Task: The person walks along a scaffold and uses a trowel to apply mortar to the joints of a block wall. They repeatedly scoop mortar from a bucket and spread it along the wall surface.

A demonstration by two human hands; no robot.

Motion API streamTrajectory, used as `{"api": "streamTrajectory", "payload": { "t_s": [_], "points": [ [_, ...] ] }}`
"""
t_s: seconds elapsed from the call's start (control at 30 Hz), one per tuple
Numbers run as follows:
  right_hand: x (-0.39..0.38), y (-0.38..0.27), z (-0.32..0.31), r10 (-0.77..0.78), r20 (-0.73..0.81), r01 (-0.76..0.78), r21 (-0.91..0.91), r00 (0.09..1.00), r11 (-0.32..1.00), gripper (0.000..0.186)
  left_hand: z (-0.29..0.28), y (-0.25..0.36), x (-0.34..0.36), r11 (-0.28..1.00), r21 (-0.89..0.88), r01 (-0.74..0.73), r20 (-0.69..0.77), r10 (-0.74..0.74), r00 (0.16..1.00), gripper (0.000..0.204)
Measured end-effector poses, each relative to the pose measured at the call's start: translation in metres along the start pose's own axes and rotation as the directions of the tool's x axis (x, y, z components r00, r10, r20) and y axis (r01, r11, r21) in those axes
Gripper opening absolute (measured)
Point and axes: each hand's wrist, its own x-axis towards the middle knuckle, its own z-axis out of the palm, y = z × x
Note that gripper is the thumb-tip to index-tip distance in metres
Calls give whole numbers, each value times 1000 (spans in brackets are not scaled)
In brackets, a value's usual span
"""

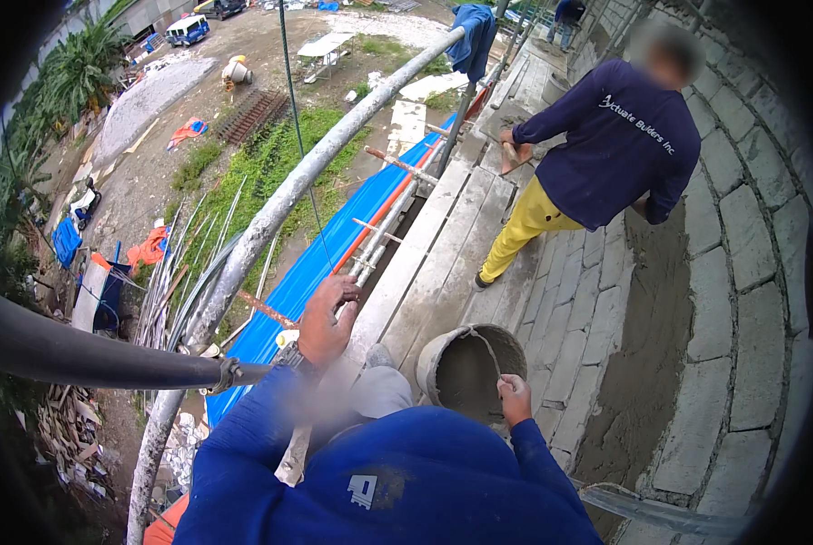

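Note:
My right hand (515, 400) is closed on the thin handle (489, 348) of a round grey bucket (427, 361), which tilts a little toward me. Wet grey mortar (465, 374) lies inside it. My left hand (327, 320) is raised at the left, fingers bent and apart, with nothing seen in it. It is above the edge of the plank walkway, near the scaffold pipes. Ahead, a person (606, 136) in a dark blue shirt and yellow trousers has one hand on a flat plastering tool (515, 159).
Wooden planks (447, 241) form a raised walkway beside a block wall (743, 300) with a wet mortar strip (638, 336). Scaffold pipes (270, 200) and a dark pipe (107, 350) stand at my left. Below lie a blue tarp (334, 241), a concrete mixer (237, 71) and loose rods.

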Motion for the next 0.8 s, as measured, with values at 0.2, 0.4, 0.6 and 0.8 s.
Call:
{"api": "streamTrajectory", "payload": {
  "t_s": [0.2,0.4,0.6,0.8],
  "points": [
    [92,-120,31,-58,40,57,9,998,998,24,-8,26,93,996,-42,-80,-328,61,943,18],
    [186,-178,69,-64,106,53,100,992,994,23,-35,18,107,992,118,-34,-471,86,878,21],
    [282,-207,98,-35,160,1,205,987,979,24,-61,16,137,943,333,-19,-603,229,764,24],
    [375,-228,126,81,283,-148,221,956,964,29,-71,10,189,731,605,316,-490,29,871,41]
  ]
}}
